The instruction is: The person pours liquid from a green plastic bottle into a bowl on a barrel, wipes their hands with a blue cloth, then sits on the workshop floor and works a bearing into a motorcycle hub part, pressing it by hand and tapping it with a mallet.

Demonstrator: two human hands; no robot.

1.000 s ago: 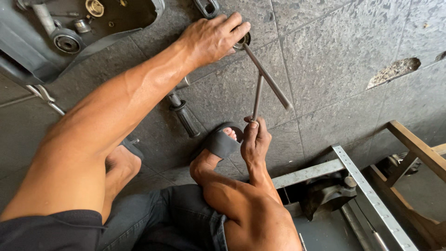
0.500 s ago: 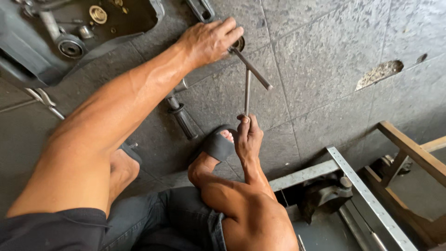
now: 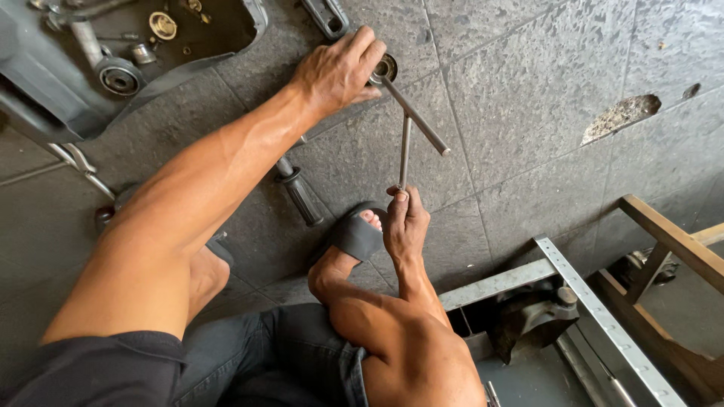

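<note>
The T-wrench (image 3: 411, 124) stem is pinched in the right hand (image 3: 406, 226); the round part (image 3: 386, 68) beyond is pressed down by the closed left hand (image 3: 335, 71) and should be kept steady.

The floor (image 3: 573, 68) is laid with dark grey stone tiles, speckled and parted by thin joints. One tile at the right has a pale chipped patch (image 3: 620, 117). At the upper left a grey metal casing (image 3: 53, 68) lies on the floor, with round parts inside it. A small round part (image 3: 386, 66) sits on a tile near the top. A black-handled tool (image 3: 300, 192) lies flat in the middle. A foot in a black sandal (image 3: 354, 235) rests on the tiles. At the lower right stand a metal frame (image 3: 581, 294) and a wooden frame (image 3: 671, 237).
</note>
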